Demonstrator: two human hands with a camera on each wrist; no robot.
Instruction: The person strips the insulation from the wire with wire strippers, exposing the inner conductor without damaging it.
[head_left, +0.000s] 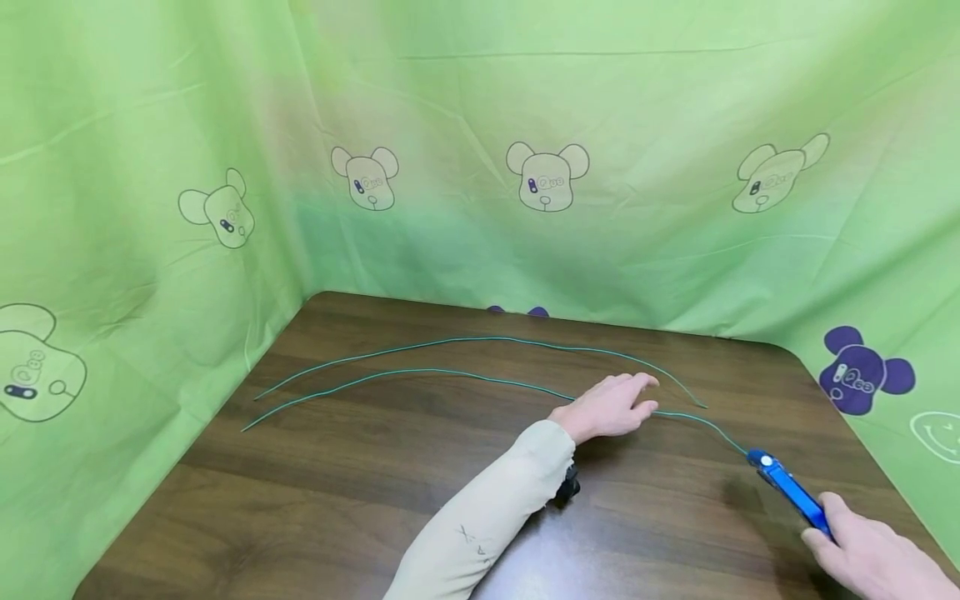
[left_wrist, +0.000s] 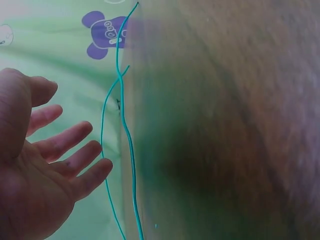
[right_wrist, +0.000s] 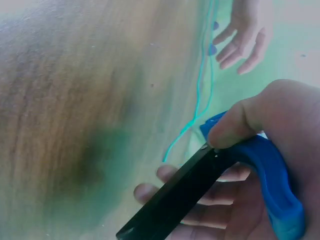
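Two thin teal wires lie in long arcs across the table: the back wire point(head_left: 491, 337) and the front wire point(head_left: 431, 370). My left hand point(head_left: 609, 406) hovers over the front wire, its fingers spread and holding nothing, as the left wrist view also shows. Part of that wire is hidden under the hand. My right hand point(head_left: 877, 550) grips a blue-and-black wire stripper point(head_left: 791, 487), thumb on its blue side in the right wrist view. In the head view the tool's tip overlaps the front wire's right end; whether they touch I cannot tell.
A brown wood-grain table point(head_left: 315, 500) carries the wires. Green curtains point(head_left: 450, 242) printed with bear heads hang along its back and both sides. A small black device point(head_left: 567, 486) sits at my left wrist, by the cuff of the pale sleeve point(head_left: 480, 525).
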